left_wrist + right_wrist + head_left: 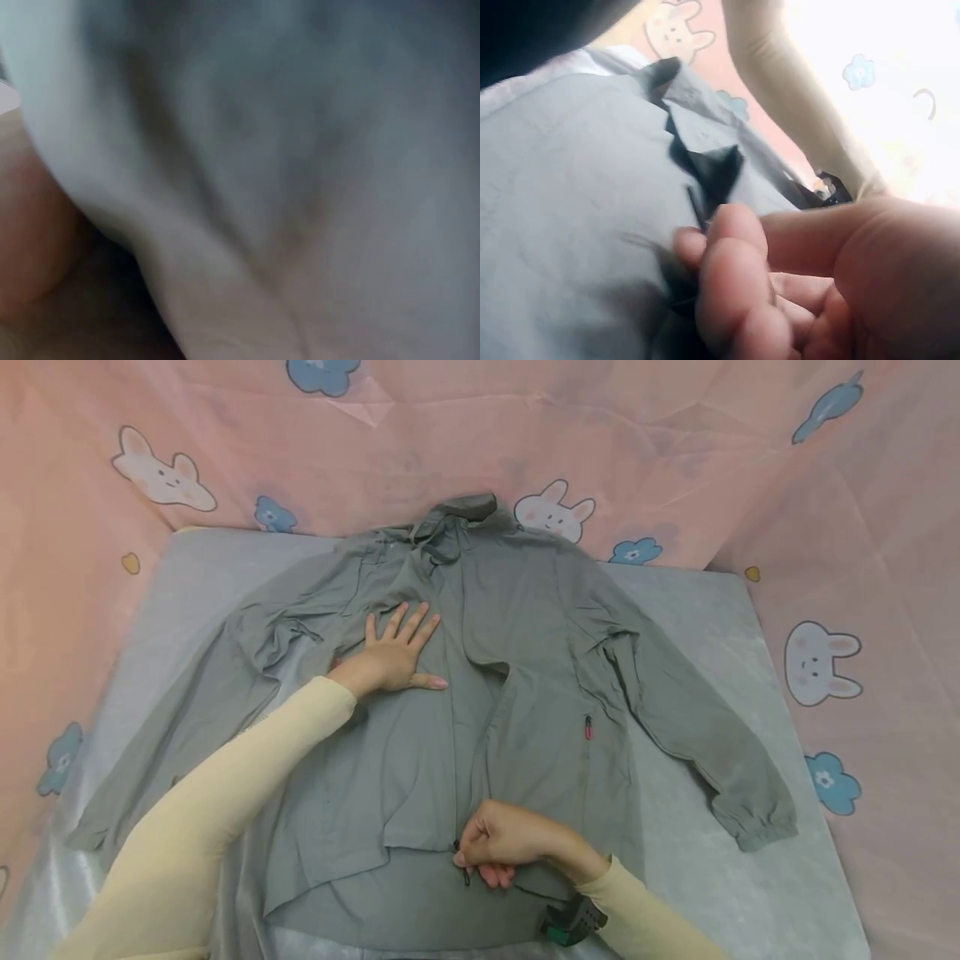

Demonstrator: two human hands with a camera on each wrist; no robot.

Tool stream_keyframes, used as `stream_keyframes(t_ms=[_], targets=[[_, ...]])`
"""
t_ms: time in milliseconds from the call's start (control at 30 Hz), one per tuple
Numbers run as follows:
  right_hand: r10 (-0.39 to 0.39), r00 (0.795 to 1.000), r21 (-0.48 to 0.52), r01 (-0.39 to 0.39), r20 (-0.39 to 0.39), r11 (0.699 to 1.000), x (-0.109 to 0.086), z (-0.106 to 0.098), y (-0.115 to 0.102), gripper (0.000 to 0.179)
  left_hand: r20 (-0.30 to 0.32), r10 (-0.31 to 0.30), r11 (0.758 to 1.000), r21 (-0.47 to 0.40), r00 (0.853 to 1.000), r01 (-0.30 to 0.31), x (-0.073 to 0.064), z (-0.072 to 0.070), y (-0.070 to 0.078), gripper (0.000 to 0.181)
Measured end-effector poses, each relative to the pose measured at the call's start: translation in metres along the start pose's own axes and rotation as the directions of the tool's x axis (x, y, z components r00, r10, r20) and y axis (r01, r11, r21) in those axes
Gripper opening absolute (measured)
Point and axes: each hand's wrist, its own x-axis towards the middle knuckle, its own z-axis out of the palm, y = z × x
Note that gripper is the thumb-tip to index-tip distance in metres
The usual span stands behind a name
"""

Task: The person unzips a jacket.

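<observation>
A grey jacket [525, 602] lies spread with its collar away from me and its front parted lower down. My left hand [393, 656] rests open on the front panel at chest height, fingers spread. Down at the hem, my right hand [502, 843] pinches the lower end of the jacket's zipper between thumb and finger. A small black zipper slider [455, 845] shows beside the thumb, with a dark pull [467, 877] hanging below. The curled fingers [735, 247] hide most of the pinched part in the right wrist view. Blurred grey cloth [300, 135] fills most of the left wrist view.
The jacket lies on a grey covered table [697, 710]. Its sleeve [705, 735] stretches out to the right, and a red-tabbed pocket zipper [588, 728] is on that side. A pink curtain [450, 435] with rabbits and flowers encloses the back and sides.
</observation>
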Motion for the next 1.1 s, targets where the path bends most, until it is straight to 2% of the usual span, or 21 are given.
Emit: stream_keyframes(t_ms=[200, 300, 533, 567, 633, 667, 733, 767, 800, 833, 933, 967, 1033, 1100], targets=[[0.04, 0.988, 0.12, -0.022, -0.15, 0.993, 0.0, 0.003, 0.002, 0.032, -0.037, 0.005, 1.0, -0.009, 0.999, -0.005, 0.002, 0.002, -0.001, 0.103], [0.059, 0.979, 0.154, -0.03, -0.193, 0.988, 0.001, 0.002, 0.001, 0.03, -0.06, 0.008, 1.0, -0.018, 0.998, -0.009, 0.004, 0.0, -0.003, 0.098], [0.055, 0.963, 0.129, -0.021, -0.263, 0.991, -0.001, -0.012, 0.001, 0.031, -0.095, 0.043, 0.999, -0.007, 0.995, -0.043, 0.012, -0.006, -0.02, 0.089], [0.052, 0.963, 0.122, -0.02, -0.264, 0.992, -0.002, -0.015, 0.001, 0.031, -0.116, 0.047, 0.999, 0.001, 0.992, -0.047, 0.011, -0.006, -0.02, 0.088], [0.051, 0.966, 0.112, -0.023, -0.254, 0.993, -0.002, -0.02, 0.002, 0.031, -0.195, 0.062, 0.998, 0.021, 0.979, -0.059, 0.005, -0.004, -0.014, 0.085], [0.052, 0.968, 0.109, -0.026, -0.245, 0.994, -0.002, -0.023, 0.001, 0.031, -0.242, 0.073, 0.997, 0.027, 0.967, -0.069, 0.001, -0.002, -0.008, 0.083], [0.054, 0.974, 0.106, -0.031, -0.219, 0.994, -0.002, -0.028, 0.002, 0.032, -0.339, 0.101, 0.995, 0.032, 0.935, -0.096, -0.013, 0.005, 0.011, 0.08], [0.058, 0.976, 0.104, -0.036, -0.209, 0.994, -0.002, -0.03, 0.002, 0.032, -0.369, 0.118, 0.993, 0.026, 0.922, -0.117, -0.021, 0.01, 0.022, 0.08], [0.06, 0.978, 0.099, -0.041, -0.201, 0.994, -0.003, -0.032, 0.001, 0.032, -0.382, 0.137, 0.99, 0.014, 0.914, -0.142, -0.03, 0.015, 0.033, 0.08], [0.064, 0.978, 0.093, -0.046, -0.197, 0.995, -0.003, -0.034, 0.001, 0.033, -0.369, 0.153, 0.986, 0.0, 0.917, -0.165, -0.038, 0.021, 0.043, 0.082], [0.068, 0.976, 0.08, -0.052, -0.206, 0.995, -0.003, -0.038, 0.0, 0.033, -0.25, 0.18, 0.98, -0.039, 0.951, -0.196, -0.056, 0.041, 0.062, 0.094], [0.07, 0.975, 0.075, -0.055, -0.212, 0.996, -0.003, -0.039, 0.0, 0.033, -0.205, 0.177, 0.982, -0.033, 0.963, -0.188, -0.059, 0.047, 0.064, 0.097], [0.068, 0.972, 0.063, -0.055, -0.226, 0.996, -0.002, -0.04, 0.0, 0.033, -0.141, 0.168, 0.985, -0.007, 0.976, -0.171, -0.061, 0.059, 0.063, 0.102], [0.068, 0.972, 0.04, -0.06, -0.225, 0.997, -0.001, -0.04, 0.001, 0.033, -0.133, 0.169, 0.986, 0.016, 0.977, -0.169, -0.061, 0.065, 0.06, 0.103]])
